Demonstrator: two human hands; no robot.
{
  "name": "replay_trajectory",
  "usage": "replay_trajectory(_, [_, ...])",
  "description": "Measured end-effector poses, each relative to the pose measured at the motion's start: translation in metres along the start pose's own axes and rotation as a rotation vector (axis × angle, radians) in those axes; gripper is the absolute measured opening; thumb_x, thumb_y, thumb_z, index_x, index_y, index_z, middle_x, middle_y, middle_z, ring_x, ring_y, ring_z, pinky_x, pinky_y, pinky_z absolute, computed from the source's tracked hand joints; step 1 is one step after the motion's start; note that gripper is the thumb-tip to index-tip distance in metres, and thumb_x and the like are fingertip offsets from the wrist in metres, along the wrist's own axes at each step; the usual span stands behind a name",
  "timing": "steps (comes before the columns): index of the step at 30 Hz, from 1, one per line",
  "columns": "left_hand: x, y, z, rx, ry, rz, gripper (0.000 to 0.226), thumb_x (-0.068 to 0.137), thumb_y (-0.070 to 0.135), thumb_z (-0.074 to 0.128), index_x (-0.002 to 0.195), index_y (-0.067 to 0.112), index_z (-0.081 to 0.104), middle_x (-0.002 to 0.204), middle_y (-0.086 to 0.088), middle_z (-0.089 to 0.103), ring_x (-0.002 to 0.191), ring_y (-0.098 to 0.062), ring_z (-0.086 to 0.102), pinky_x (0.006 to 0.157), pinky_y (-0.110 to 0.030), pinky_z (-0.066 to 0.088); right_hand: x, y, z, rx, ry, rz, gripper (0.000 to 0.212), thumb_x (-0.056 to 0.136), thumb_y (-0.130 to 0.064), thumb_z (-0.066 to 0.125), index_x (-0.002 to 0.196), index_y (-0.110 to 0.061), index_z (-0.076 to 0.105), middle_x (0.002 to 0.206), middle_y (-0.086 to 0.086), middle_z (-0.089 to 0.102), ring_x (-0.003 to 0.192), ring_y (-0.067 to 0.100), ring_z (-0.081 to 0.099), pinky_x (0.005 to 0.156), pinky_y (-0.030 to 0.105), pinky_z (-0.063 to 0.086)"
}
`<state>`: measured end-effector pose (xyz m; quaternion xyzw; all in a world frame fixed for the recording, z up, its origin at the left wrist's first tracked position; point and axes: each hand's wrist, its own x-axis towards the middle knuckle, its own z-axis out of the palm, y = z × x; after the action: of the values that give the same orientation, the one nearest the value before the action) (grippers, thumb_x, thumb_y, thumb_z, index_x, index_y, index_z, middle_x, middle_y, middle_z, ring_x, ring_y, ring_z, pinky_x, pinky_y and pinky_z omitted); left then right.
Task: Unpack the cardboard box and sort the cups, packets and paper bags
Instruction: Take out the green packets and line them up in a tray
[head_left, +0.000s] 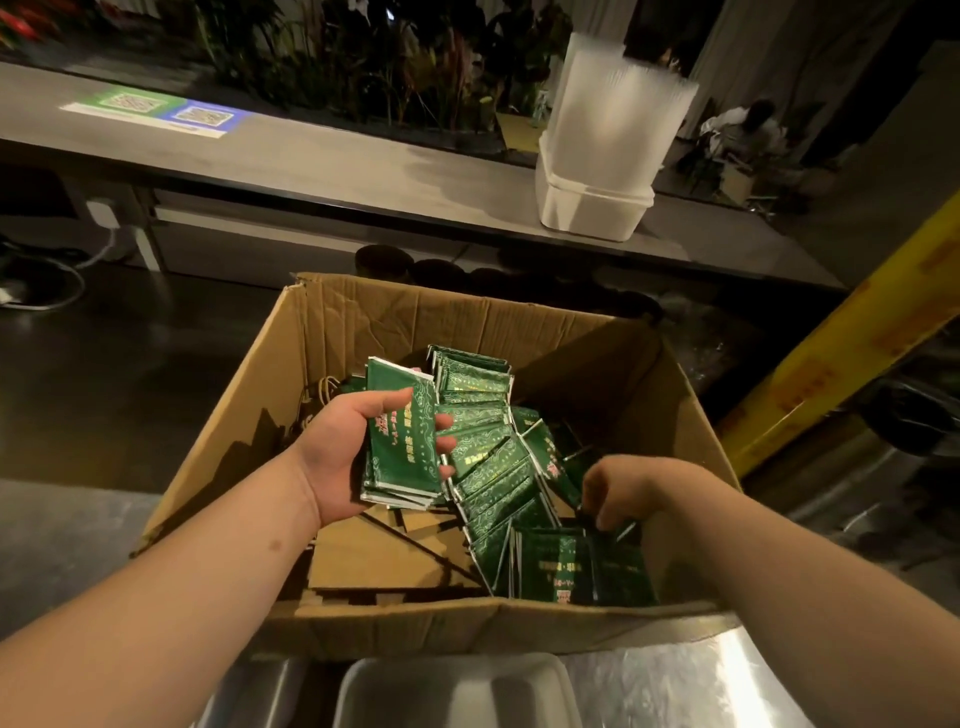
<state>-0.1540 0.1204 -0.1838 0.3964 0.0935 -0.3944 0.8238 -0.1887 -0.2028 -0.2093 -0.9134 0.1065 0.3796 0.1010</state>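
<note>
Dim grey counter is seen far; stacked green foil packets are gripped by left hand inside open brown cardboard box; grip of right hand among loose ones cannot be told; stack edges should be squared.

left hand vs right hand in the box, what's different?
The left hand faces palm up and grips a stack of green packets; the right hand shows its back, fingers curled down into the loose packets. The left hand is over the left half of the cardboard box, the right hand near its right wall. Whether the right hand holds a packet, I cannot tell. Both are inside the box.
</note>
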Motion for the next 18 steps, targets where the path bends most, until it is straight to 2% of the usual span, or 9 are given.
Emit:
replay_trajectory(2, [0.002, 0.000, 0.000, -0.008, -0.007, 0.005, 0.055, 0.089, 0.035, 0.059, 0.134, 0.002, 0.059, 0.117, -0.022, 0.061, 0.097, -0.034, 0.061, 0.110, -0.059, 0.039, 0.007, 0.011, 0.012, -0.028, -0.050, 0.043, 0.037, 0.089, -0.006, 0.074, 0.123, -0.017, 0.068, 0.119, 0.005, 0.068, 0.107, 0.023, 0.066, 0.094, 0.040, 0.059])
replay_trajectory(4, [0.004, 0.000, 0.000, 0.018, 0.002, 0.011, 0.057, 0.091, 0.043, 0.059, 0.132, 0.003, 0.061, 0.114, -0.022, 0.062, 0.093, -0.034, 0.062, 0.107, -0.059, 0.042, 0.010, 0.013, 0.019, -0.080, -0.081, 0.045, 0.042, 0.088, -0.005, 0.075, 0.127, -0.017, 0.067, 0.122, 0.006, 0.067, 0.109, 0.024, 0.066, 0.094, 0.038, 0.059])
replay_trajectory(8, [0.005, 0.000, -0.001, 0.037, -0.008, 0.002, 0.060, 0.090, 0.049, 0.059, 0.132, 0.005, 0.062, 0.109, -0.022, 0.062, 0.089, -0.034, 0.062, 0.093, -0.055, 0.050, 0.016, 0.011, 0.025, -0.225, -0.040, -0.031, 0.054, 0.086, -0.005, 0.076, 0.136, -0.019, 0.063, 0.133, 0.003, 0.062, 0.122, 0.026, 0.059, 0.096, 0.034, 0.054])
replay_trajectory(14, [0.006, -0.001, -0.003, 0.038, -0.011, -0.007, 0.067, 0.090, 0.049, 0.061, 0.138, 0.002, 0.057, 0.112, -0.022, 0.060, 0.089, -0.035, 0.062, 0.085, -0.052, 0.052, 0.026, 0.012, 0.037, -0.341, -0.108, -0.021, 0.038, 0.087, -0.012, 0.077, 0.124, -0.011, 0.069, 0.123, 0.010, 0.066, 0.114, 0.027, 0.063, 0.098, 0.039, 0.056])
replay_trajectory(18, [0.007, -0.002, -0.005, 0.058, -0.005, -0.008, 0.068, 0.088, 0.049, 0.062, 0.137, 0.003, 0.057, 0.110, -0.021, 0.061, 0.091, -0.033, 0.061, 0.083, -0.049, 0.052, 0.021, 0.012, 0.026, -0.313, -0.034, -0.017, 0.036, 0.088, -0.015, 0.078, 0.123, -0.011, 0.070, 0.123, 0.009, 0.066, 0.114, 0.026, 0.062, 0.097, 0.035, 0.055])
